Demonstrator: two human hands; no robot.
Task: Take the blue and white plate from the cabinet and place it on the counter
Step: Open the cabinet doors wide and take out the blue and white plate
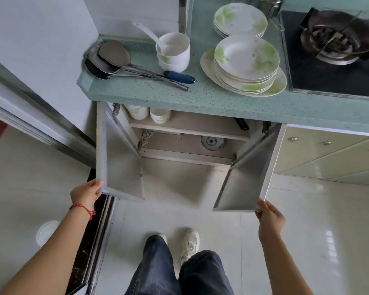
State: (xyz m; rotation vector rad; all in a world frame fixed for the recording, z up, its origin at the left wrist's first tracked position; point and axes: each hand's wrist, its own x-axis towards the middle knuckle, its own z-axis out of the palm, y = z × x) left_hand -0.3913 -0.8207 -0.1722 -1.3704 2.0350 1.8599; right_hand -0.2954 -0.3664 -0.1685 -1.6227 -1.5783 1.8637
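The blue and white plate (212,142) lies on the lower shelf of the cabinet (185,155), partly hidden by the upper shelf board. Both cabinet doors stand wide open. My left hand (86,193) grips the bottom corner of the left door (119,167). My right hand (270,218) holds the bottom corner of the right door (247,177). The green speckled counter (200,99) runs above the cabinet.
On the counter lie metal ladles (115,62), stacked white bowls with a spoon (173,52) and two stacks of green-patterned plates (245,64). A gas stove (332,45) sits at the right. White bowls (147,113) stand on the upper shelf. My legs and shoes (179,262) are below.
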